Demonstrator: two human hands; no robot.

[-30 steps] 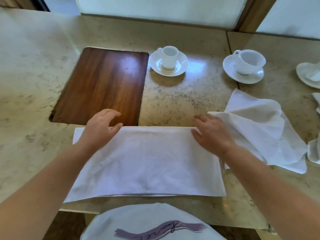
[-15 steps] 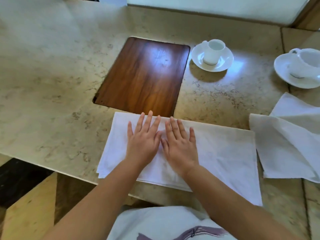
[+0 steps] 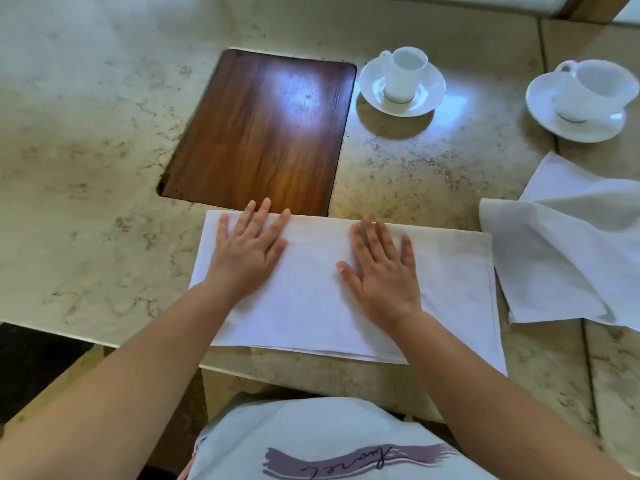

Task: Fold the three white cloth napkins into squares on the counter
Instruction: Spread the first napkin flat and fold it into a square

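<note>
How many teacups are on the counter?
2. One small cup sits on its saucer just right of the wooden board. A bigger cup sits on a saucer at the far right edge. More could be outside the picture.

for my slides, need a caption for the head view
Both hands, left and right, press flat on a half-folded white napkin on the counter.

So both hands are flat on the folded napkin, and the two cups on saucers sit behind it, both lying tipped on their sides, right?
Not quite. The head view shows both cups upright on their saucers. The rest holds: left hand and right hand lie flat on the folded napkin.
</note>
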